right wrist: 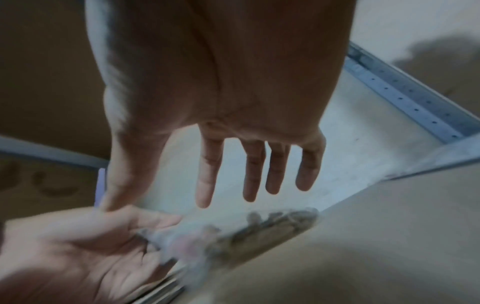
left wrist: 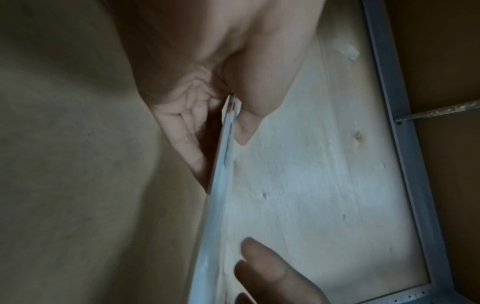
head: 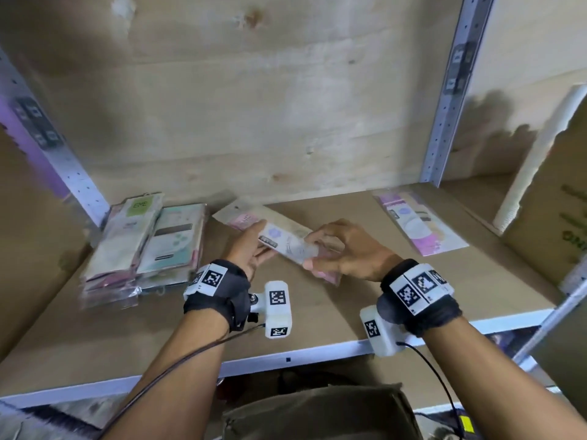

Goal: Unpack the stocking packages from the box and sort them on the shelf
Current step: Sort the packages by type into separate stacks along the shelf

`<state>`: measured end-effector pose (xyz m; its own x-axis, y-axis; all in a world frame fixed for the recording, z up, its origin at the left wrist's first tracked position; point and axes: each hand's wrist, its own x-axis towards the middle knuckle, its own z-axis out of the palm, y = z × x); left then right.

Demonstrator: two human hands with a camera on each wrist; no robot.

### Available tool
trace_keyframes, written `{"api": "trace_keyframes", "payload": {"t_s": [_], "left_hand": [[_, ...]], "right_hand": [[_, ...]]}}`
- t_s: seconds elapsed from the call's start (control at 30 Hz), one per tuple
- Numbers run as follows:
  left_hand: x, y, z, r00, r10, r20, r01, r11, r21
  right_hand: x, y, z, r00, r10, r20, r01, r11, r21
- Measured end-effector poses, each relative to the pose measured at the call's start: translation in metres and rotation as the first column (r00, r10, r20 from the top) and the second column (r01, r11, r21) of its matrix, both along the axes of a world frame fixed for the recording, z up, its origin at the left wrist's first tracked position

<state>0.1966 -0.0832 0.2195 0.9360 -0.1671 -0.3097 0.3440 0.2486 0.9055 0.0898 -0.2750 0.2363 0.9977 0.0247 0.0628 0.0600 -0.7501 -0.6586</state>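
Over the brown shelf board [head: 365, 309] I hold a small stack of flat stocking packages [head: 287, 239], clear sleeves with pink and white print. My left hand [head: 251, 246] grips their left end; in the left wrist view its thumb [left wrist: 249, 115] presses the stack [left wrist: 221, 185] edge-on against the curled fingers. My right hand [head: 336, 249] is at the stack's right end. Its fingers [right wrist: 253, 174] are straight and spread above the blurred packages [right wrist: 207, 240], and two of them lie against the top face.
Two piles of sorted packages [head: 127, 242] [head: 173, 236] lie at the shelf's back left. A single pink and white package [head: 419, 223] lies at the back right. A cardboard box [head: 552, 217] stands at the far right. Perforated metal uprights [head: 451, 90] frame the plywood back wall.
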Motion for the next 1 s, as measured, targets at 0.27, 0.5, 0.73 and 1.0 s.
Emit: {"api": "trace_keyframes", "payload": {"t_s": [0.27, 0.5, 0.73, 1.0], "left_hand": [[-0.004, -0.007, -0.014, 0.999, -0.047, -0.018, 0.044, 0.992, -0.120], [-0.006, 0.010, -0.019, 0.996, -0.003, 0.086, 0.001, 1.000, 0.024], [-0.014, 0.044, -0.011, 0.985, 0.004, 0.170, -0.038, 0.979, 0.199], [-0.022, 0.049, -0.008, 0.978, -0.052, 0.201, -0.018, 0.943, 0.333]], "right_hand": [[0.003, -0.044, -0.022, 0.976, -0.054, -0.210, 0.153, 0.859, 0.488], [-0.009, -0.054, -0.030, 0.975, 0.043, -0.218, 0.108, 0.764, 0.636], [-0.014, -0.071, -0.030, 0.972, -0.099, -0.211, 0.215, 0.735, 0.644], [-0.010, -0.059, -0.029, 0.966, -0.181, -0.187, 0.260, 0.682, 0.683]]}}
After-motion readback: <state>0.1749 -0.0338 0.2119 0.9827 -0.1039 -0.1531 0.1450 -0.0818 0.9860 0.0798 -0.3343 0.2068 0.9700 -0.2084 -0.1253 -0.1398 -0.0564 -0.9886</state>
